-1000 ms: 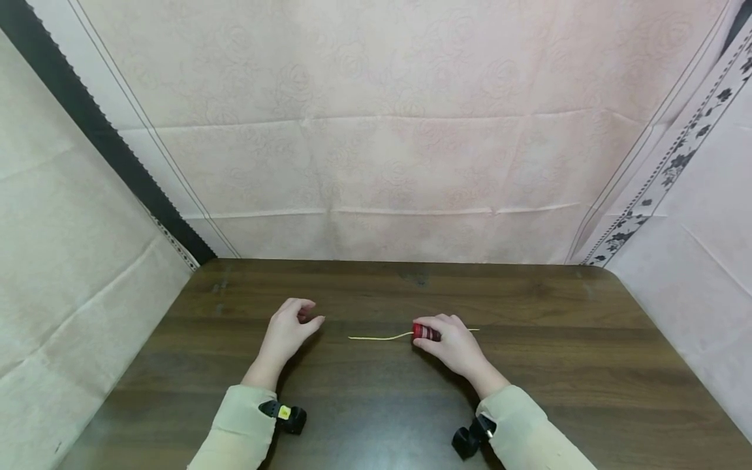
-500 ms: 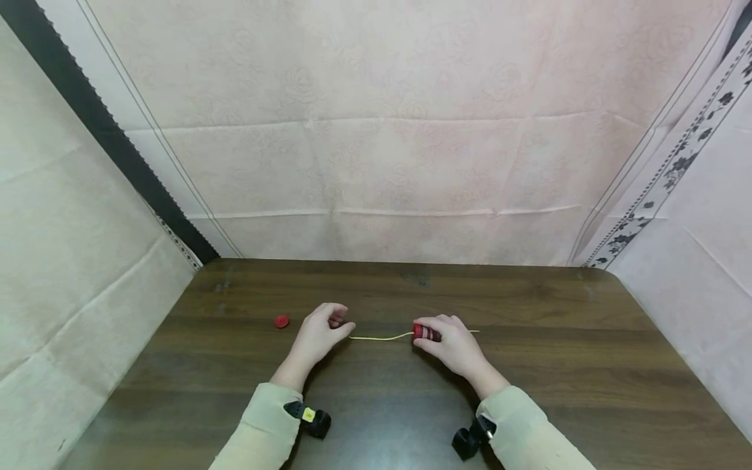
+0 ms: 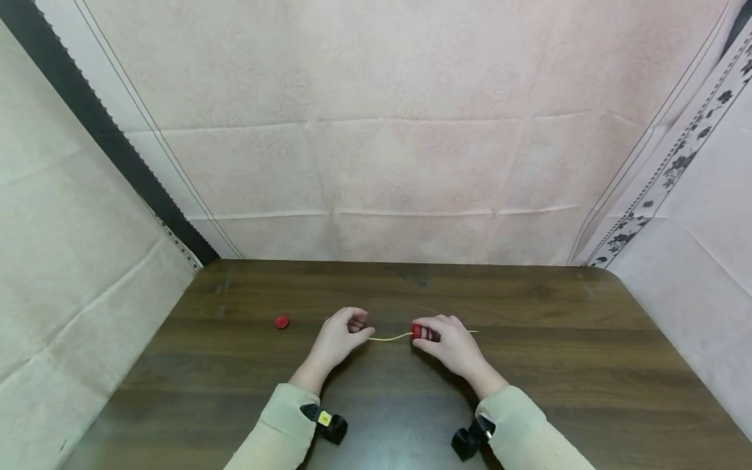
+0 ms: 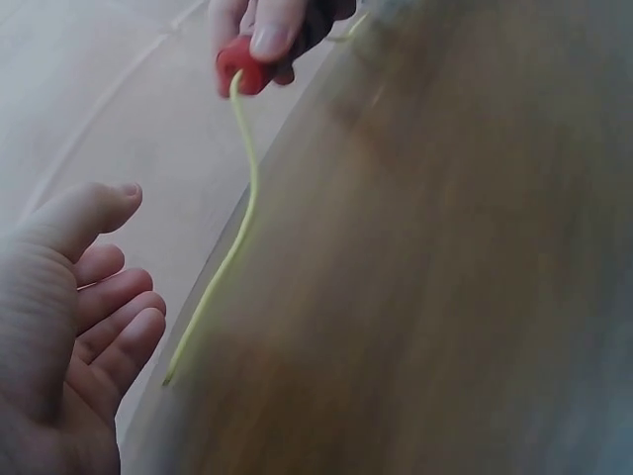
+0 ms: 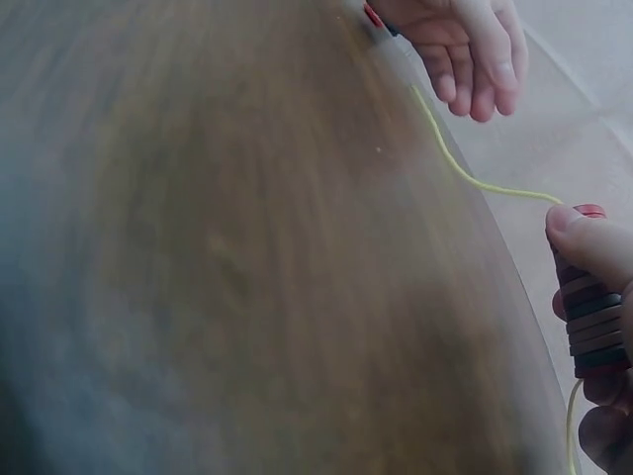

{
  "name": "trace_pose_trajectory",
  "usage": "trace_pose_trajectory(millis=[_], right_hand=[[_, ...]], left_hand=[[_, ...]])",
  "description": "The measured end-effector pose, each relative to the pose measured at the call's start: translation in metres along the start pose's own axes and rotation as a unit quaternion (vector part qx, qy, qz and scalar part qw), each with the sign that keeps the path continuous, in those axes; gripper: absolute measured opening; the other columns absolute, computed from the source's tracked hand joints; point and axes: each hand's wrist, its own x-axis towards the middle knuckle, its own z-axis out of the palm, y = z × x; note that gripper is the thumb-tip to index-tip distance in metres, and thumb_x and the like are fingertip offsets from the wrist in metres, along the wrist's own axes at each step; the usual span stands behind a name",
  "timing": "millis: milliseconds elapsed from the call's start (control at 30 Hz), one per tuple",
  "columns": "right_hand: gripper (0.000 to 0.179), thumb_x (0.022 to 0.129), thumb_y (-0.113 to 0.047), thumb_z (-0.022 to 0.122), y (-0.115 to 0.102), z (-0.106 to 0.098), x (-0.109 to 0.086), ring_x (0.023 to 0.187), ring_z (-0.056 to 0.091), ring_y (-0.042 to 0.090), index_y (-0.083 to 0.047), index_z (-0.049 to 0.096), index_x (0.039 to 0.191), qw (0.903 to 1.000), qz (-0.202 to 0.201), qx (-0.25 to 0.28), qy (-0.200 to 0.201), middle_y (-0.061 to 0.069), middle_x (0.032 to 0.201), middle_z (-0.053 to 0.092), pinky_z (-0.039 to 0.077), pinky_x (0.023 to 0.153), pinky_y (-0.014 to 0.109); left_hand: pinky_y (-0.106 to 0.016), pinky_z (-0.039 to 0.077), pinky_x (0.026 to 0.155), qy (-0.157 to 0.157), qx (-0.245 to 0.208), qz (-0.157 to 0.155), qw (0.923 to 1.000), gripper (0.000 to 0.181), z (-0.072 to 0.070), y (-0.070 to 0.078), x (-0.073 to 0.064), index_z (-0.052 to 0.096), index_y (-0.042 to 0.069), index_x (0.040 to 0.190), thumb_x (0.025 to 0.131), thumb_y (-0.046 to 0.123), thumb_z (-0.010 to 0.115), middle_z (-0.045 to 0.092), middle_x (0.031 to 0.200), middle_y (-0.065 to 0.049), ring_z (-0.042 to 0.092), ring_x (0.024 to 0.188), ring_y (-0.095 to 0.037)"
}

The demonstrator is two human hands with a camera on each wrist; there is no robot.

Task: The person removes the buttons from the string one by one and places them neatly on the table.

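My right hand grips a short stack of discs, red at the end and banded dark and pale along its side. A thin yellow cord runs through the stack and comes out at both ends. Just beside the cord's longer free end is my left hand, its fingers loosely bent and its thumb apart from them. In the left wrist view this palm holds nothing, and the cord hangs clear of the fingers. A loose red disc lies on the table left of my left hand.
The brown wooden table ends at a far edge against a pale patterned cloth. More cloth hangs along the left and right sides. A black camera is strapped to the left wrist, and another camera to the right.
My left hand has moved right, from near the red disc to the cord's free end, uncovering the disc on the table. My right hand and the stack have stayed in place.
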Motion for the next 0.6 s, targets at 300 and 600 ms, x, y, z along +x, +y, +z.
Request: trace_pose_trajectory(millis=[300, 600], right_hand=[[0.039, 0.079, -0.034, 0.075, 0.0, 0.003, 0.002, 0.091, 0.048, 0.016, -0.022, 0.068, 0.116, 1.0, -0.004, -0.005, 0.005, -0.006, 0.103, 0.063, 0.044, 0.075, 0.036], [0.039, 0.08, -0.033, 0.075, -0.001, 0.004, 0.002, 0.09, 0.048, 0.015, -0.02, 0.068, 0.116, 0.9998, -0.018, 0.005, 0.006, -0.005, 0.102, 0.063, 0.044, 0.074, 0.035]], left_hand=[[-0.032, 0.05, 0.079, -0.038, -0.042, -0.007, 0.9984, 0.034, 0.019, 0.008, 0.002, 0.061, 0.005, 0.111, 0.084, 0.024, 0.071, 0.062, 0.102, -0.002, 0.06, 0.09, -0.015], [-0.031, 0.05, 0.078, -0.047, -0.062, -0.008, 0.9969, 0.034, 0.03, 0.016, 0.004, 0.062, 0.004, 0.108, 0.084, 0.026, 0.071, 0.063, 0.099, -0.002, 0.061, 0.088, -0.015]])
